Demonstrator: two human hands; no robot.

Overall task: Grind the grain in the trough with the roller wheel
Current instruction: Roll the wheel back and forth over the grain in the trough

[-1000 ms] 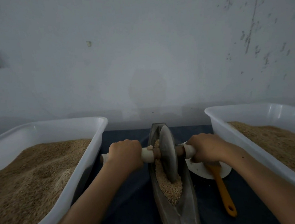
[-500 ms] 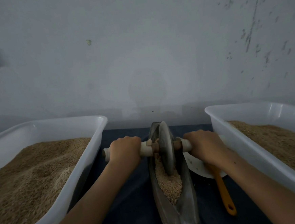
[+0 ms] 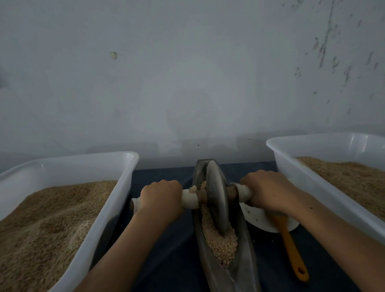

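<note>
outboard of the left hand point(image 3: 161, 200), a big white tub point(image 3: 129, 174) heaped with tan meal, probably parked within arm's reach so grain can be moved across without stepping away. outboard of the right hand point(image 3: 269, 191), a second white tub point(image 3: 277, 153) holding a shallower, similar layer; raw stock or finished meal, cannot tell which from here. between the two hands, running lengthwise away from the body on the dark cloth point(image 3: 172, 251), the narrow boat-shaped trough point(image 3: 244, 261), likely set that way so push and pull follow the arms' natural line. standing upright in its groove, the roller wheel point(image 3: 217, 199), toward the far half of the trough, rim sunk into the grain point(image 3: 220, 242), which lies mostly on the near side and looks coarse, so the grinding seems only partway done. through the wheel, the pale axle handle point(image 3: 190, 200), crosswise and level, with left hand wrapped closed around one end and right hand wrapped closed around the other, knuckles up, evenly spaced from the disc, probably to keep it from tipping against the trough walls. just under and near of the right hand, a white plate point(image 3: 257, 219), with an orange-handled brush point(image 3: 291, 248) laid across it, handle pointing toward the body, likely kept handy for sweeping meal out.
</note>
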